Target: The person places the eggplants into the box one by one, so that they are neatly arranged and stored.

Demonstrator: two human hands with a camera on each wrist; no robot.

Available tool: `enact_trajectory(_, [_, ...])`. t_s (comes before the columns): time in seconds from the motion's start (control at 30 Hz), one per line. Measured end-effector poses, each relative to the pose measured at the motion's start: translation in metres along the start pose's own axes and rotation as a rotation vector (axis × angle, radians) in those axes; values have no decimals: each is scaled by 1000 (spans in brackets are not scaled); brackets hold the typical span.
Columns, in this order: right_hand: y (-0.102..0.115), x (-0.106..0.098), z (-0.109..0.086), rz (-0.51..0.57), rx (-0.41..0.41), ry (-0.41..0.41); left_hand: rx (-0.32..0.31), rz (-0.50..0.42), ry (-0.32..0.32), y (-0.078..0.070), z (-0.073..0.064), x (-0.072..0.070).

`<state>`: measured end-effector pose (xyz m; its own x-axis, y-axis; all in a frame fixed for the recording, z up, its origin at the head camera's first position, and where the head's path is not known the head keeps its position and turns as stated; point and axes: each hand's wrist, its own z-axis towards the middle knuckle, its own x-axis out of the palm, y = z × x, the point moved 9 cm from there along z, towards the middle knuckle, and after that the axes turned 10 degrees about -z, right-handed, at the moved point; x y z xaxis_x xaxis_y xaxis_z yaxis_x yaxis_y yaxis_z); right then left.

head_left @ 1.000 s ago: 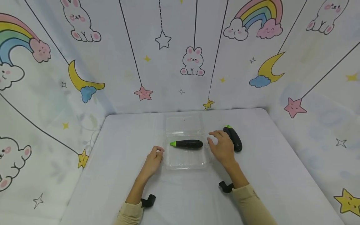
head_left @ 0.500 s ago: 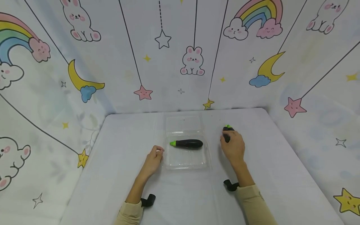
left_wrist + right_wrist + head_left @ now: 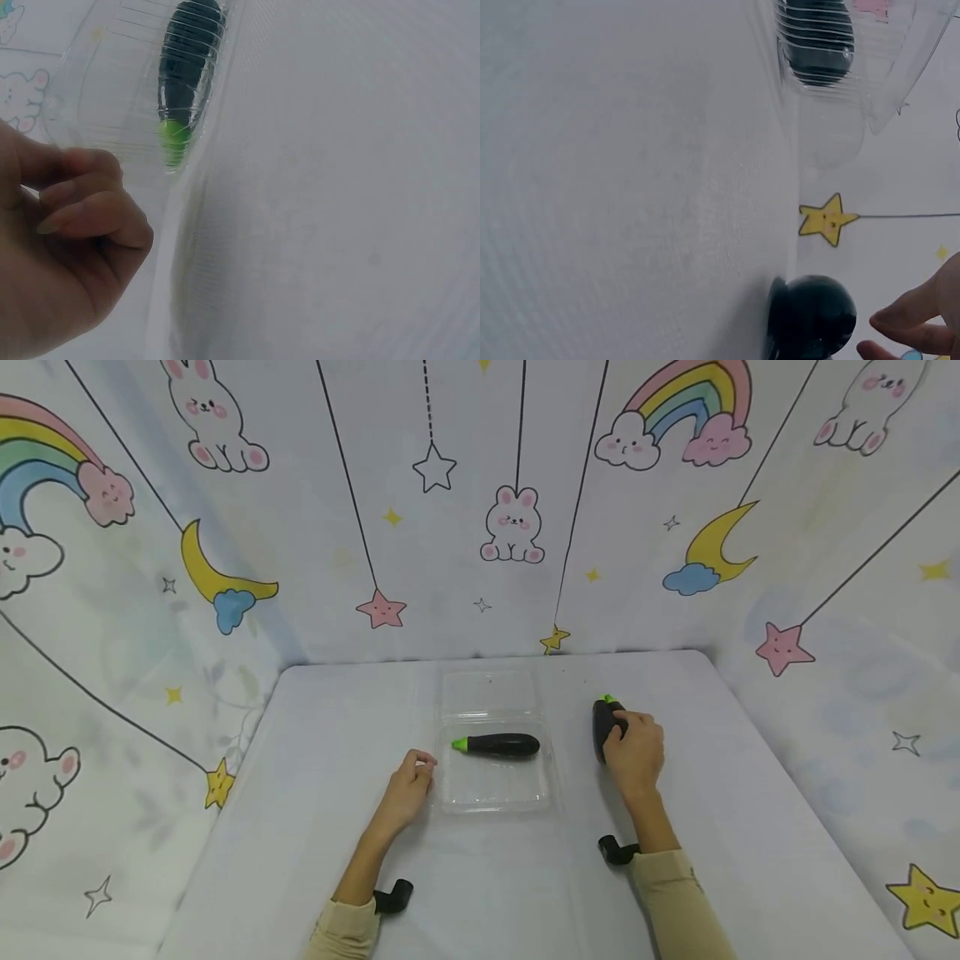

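Between left grip [image 3: 409,786] and right grip [image 3: 637,755] | clear box [image 3: 495,787] (eggplant [image 3: 502,745] inside)

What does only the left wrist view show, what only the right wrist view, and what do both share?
Only left wrist: the person's left hand, fingers curled, and the bright-green pointed tip of a long, dark eggplant.
Only right wrist: the person's right hand, partly cut off, and a second, rounded, dark eggplant near its fingers.
Both: a clear, ribbed plastic container, the long eggplant inside it, and the white tabletop.
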<state>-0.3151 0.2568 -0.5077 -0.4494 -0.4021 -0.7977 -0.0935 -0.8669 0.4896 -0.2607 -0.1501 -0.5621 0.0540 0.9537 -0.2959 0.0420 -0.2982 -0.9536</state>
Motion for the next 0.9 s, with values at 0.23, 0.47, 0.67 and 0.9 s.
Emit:
enact_trajectory(0.23, [-10, -2, 5, -26, 27, -6, 0, -2, 6, 1, -1, -1])
enact_trajectory(0.47, [-22, 3, 6, -62, 81, 78, 5, 2, 6, 2, 1, -1])
enact_trajectory(0.67, [-30, 5, 7, -84, 124, 139, -3, 3, 11, 1, -1, 0])
enact_trajectory(0.9, [-32, 5, 7, -68, 129, 163, -17, -16, 14, 1, 0, 0])
